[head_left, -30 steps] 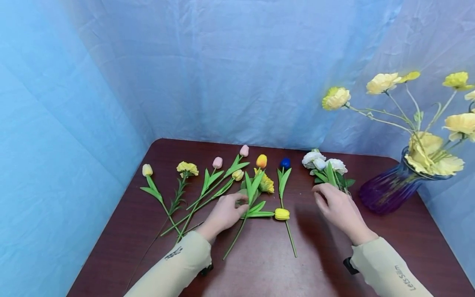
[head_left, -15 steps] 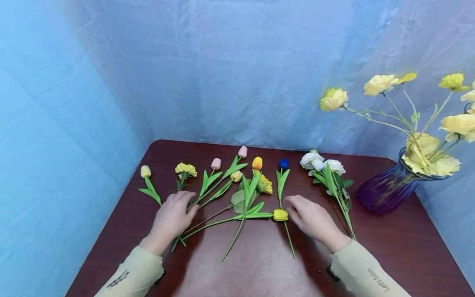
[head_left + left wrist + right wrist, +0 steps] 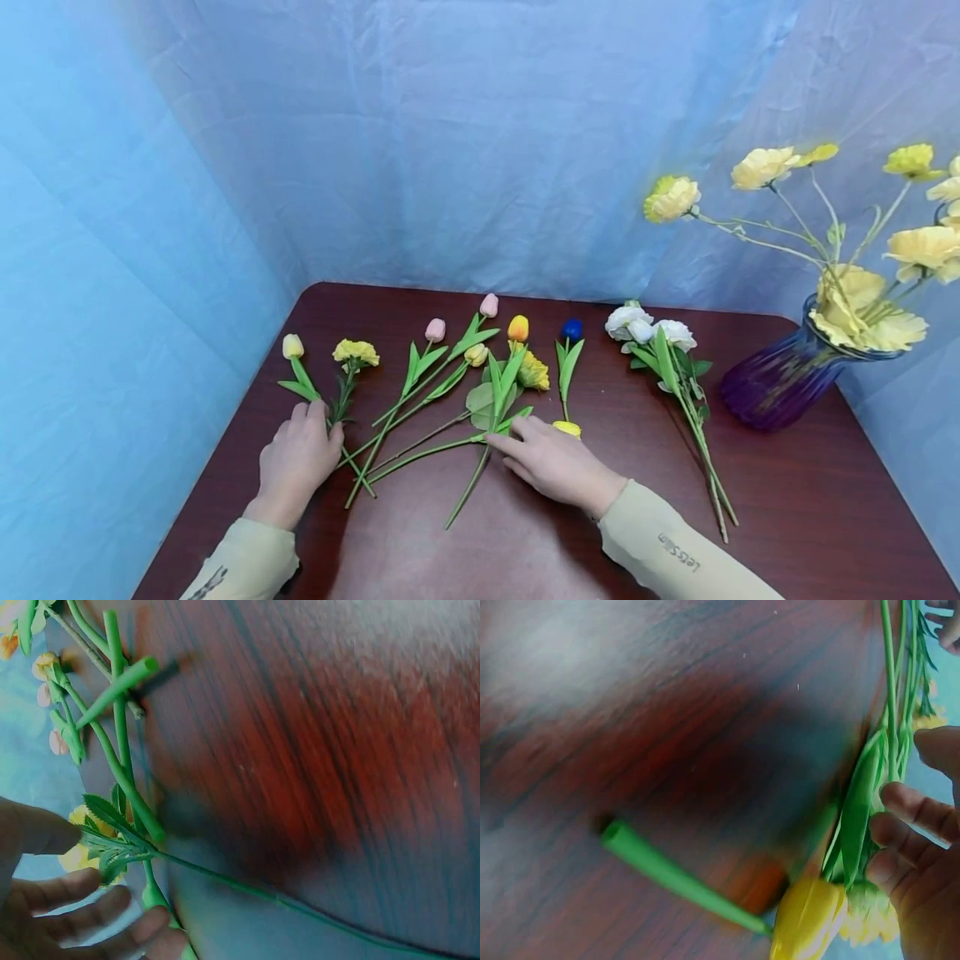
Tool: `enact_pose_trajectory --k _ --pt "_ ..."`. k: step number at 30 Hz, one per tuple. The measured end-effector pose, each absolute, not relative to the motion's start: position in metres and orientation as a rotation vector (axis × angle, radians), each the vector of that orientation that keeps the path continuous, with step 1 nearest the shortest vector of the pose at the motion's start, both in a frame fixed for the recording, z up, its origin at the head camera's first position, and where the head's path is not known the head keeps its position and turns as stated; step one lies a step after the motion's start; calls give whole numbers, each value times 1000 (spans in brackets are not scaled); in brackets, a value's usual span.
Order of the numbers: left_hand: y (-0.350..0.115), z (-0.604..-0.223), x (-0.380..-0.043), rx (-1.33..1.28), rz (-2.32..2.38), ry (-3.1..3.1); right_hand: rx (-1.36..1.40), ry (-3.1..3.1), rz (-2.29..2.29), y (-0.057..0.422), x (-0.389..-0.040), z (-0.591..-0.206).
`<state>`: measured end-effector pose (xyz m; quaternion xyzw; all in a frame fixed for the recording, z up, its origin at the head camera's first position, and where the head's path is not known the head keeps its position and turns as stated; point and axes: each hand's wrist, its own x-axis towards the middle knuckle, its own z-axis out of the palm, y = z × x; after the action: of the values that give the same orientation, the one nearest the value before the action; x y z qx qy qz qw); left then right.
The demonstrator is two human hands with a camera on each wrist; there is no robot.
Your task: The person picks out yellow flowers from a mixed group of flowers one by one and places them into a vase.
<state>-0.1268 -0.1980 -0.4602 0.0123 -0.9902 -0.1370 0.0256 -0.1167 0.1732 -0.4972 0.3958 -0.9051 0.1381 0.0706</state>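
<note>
My left hand (image 3: 296, 458) is over the stems at the table's left, between a cream tulip (image 3: 292, 347) and a yellow carnation (image 3: 356, 352). In the left wrist view its thumb and fingers are spread apart beside the carnation's leafy stem (image 3: 124, 836); no grip on it shows. The right hand (image 3: 558, 467) hovers at the crossing stems below an orange tulip (image 3: 517, 328), fingers loosely bent. It partly hides a yellow tulip (image 3: 567, 428), whose head and leaves lie near the fingertips (image 3: 892, 795) in the right wrist view. Both hands appear to hold nothing.
Pink tulips (image 3: 435, 330), a yellow daisy-like flower (image 3: 534, 372) and a blue tulip (image 3: 572, 329) lie mid-table. White flowers (image 3: 675, 335) lie to the right. A purple-blue glass vase (image 3: 772, 383) with tall pale yellow flowers leans at far right. Blue cloth (image 3: 480, 150) hangs behind.
My left hand has moved left from the orange tulip to the carnation, which has shifted slightly left. My right hand has come left from the white flowers to the yellow tulip.
</note>
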Motion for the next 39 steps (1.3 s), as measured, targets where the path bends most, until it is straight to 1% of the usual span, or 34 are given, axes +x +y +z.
enact_pose_trajectory --k 5,8,18,26,28,34,39 --pt "-198 -463 -127 37 -429 -3169 1235 -2747 356 167 -117 -505" --pt "-194 -466 -128 -4 -472 -3204 1194 -2786 358 168 -116 -507" --pt "-171 -472 -133 -145 -605 -3222 790 -2735 382 190 -121 -506" --pt "-151 -472 -134 -257 -673 -3186 404 -2937 500 213 -123 -494" --pt "-147 -472 -134 -308 -689 -3169 343 -2953 499 219 -125 -491" --pt "-141 -473 -135 -432 -804 -3146 310 -2867 405 246 -131 -478" --pt "-151 -470 -136 -380 -823 -3164 338 -2794 369 272 -133 -456"
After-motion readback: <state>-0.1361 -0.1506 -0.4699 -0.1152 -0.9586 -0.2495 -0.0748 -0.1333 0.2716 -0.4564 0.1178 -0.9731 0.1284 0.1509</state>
